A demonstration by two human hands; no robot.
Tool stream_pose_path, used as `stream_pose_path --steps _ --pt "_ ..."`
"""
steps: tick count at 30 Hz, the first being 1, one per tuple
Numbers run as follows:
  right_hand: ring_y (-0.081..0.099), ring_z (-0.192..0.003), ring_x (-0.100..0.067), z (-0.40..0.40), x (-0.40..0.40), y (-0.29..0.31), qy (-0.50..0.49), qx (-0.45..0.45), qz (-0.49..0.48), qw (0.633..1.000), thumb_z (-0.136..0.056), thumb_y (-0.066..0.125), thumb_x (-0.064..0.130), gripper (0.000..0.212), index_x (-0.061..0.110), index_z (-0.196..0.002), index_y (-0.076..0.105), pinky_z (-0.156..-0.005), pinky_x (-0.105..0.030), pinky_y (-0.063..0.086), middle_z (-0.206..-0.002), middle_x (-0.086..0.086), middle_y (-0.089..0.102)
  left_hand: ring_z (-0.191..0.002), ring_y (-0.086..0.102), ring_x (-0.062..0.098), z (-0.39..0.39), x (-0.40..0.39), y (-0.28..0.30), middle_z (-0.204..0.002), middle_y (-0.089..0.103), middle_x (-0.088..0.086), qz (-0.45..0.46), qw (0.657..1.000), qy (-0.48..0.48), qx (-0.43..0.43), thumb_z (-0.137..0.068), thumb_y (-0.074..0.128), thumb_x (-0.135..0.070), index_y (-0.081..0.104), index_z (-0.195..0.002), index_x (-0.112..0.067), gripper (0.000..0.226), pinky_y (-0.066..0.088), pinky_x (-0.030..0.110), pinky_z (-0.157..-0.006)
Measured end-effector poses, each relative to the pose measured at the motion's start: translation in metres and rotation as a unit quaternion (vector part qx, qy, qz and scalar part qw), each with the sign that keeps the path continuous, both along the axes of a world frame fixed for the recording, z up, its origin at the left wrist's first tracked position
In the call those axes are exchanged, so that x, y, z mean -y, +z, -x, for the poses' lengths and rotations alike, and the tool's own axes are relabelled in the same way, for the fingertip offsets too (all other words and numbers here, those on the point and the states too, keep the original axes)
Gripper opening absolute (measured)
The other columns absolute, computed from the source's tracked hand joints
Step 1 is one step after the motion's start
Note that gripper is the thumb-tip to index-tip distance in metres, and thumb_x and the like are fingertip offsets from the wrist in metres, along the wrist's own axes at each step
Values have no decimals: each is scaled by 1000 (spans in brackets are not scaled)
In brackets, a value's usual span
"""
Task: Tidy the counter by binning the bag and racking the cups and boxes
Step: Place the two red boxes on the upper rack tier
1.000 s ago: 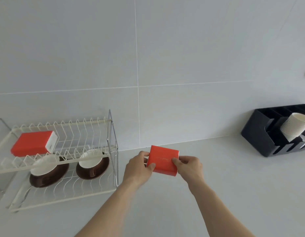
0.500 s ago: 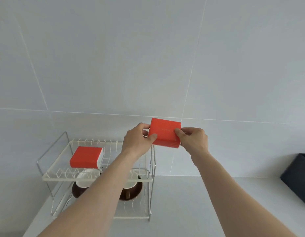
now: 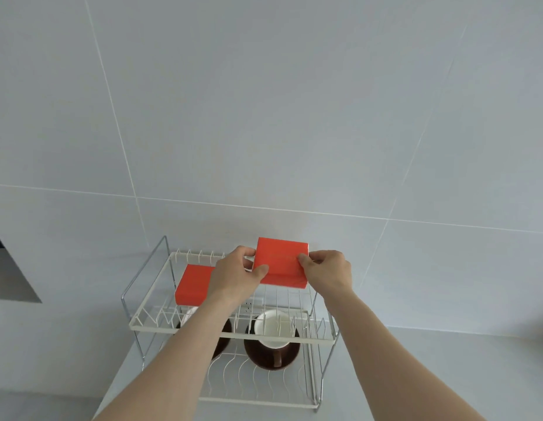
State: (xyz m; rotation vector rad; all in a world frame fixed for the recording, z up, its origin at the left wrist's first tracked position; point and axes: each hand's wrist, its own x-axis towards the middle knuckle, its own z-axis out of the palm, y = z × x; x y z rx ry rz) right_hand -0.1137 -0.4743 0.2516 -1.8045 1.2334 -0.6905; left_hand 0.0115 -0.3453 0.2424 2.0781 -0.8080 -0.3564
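Note:
Both hands hold a red box (image 3: 281, 261) over the right half of the top shelf of the white wire rack (image 3: 233, 332). My left hand (image 3: 237, 275) grips its left edge and my right hand (image 3: 326, 270) grips its right edge. A second red box (image 3: 192, 284) lies flat on the top shelf's left side, partly behind my left hand. On the lower shelf, a white cup (image 3: 274, 328) stands on a brown saucer (image 3: 271, 354); another cup and saucer sit to its left, mostly hidden by my left forearm.
The rack stands on a pale counter (image 3: 416, 375) against a tiled wall (image 3: 264, 117). A dark opening (image 3: 9, 275) shows in the wall at the far left. The counter's left end runs just beside the rack.
Both hands carried the red box left from beside the rack's right post to above its top shelf. My view turned left and closer, so the black organizer left the frame.

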Motion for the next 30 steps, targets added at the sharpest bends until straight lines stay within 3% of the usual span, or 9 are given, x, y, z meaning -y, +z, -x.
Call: stream_pose_path --steps 3,8,14,16,19,22,25,30 --pt "68 -93 -31 -9 -2 -18 7 -38 -2 999 -88 69 30 23 9 -88 77 -90 -45 55 -89 -10 76 -85 67 9 -9 0 -20 -102 72 -8 -28 1000 -7 -9 -85 70 -39 60 -120 -25 39 52 31 -78" --pt "68 -86 -34 -18 -5 -43 8 -100 4 995 -86 67 31 32 -1 -90 74 -78 -41 58 -83 -19 74 -90 69 13 -20 1 -45 -105 72 -7 -76 997 -23 -17 -84 70 -41 59 -120 -25 40 55 35 -85" --pt "67 -95 -25 -20 -9 -56 5 -114 -7 993 -89 67 31 35 11 -118 71 -91 -42 55 -101 -4 74 -94 69 16 -22 4 -59 -111 71 -3 -110 993 -37 -22 -86 69 -40 58 -123 -21 43 55 36 -88" --pt "64 -89 -23 -19 -9 -59 14 -117 -5 993 -90 67 28 34 11 -119 70 -89 -40 55 -93 -3 71 -97 69 17 -22 5 -63 -115 71 -3 -118 992 -39 -23 -87 69 -39 57 -125 -21 44 54 37 -90" --pt "62 -88 -23 -18 -10 -61 30 -121 -3 992 -91 65 24 36 11 -125 66 -84 -35 52 -104 -8 73 -95 68 16 -21 5 -67 -120 69 -1 -123 991 -39 -22 -88 69 -33 56 -127 -20 43 54 36 -91" --pt "59 -82 -25 -17 -12 -65 50 -141 22 989 -92 64 19 19 11 -107 71 -72 -29 46 -101 -10 73 -85 65 12 -22 5 -72 -120 69 -3 -119 992 -38 -15 -89 69 -29 57 -126 -21 40 53 34 -88" --pt "55 -74 -24 -17 -12 -71 59 -167 47 983 -90 63 19 13 8 -91 70 -66 -29 42 -88 -9 70 -87 66 12 -21 4 -74 -121 68 -4 -113 993 -41 -15 -90 69 -26 57 -126 -23 38 54 33 -87" --pt "62 -80 -29 -16 -13 -76 84 -227 107 964 -92 59 29 19 10 -90 64 -71 -37 52 -85 -7 65 -101 68 16 -20 3 -73 -125 68 -6 -110 992 -55 -12 -91 67 -26 56 -130 -25 41 54 37 -93"
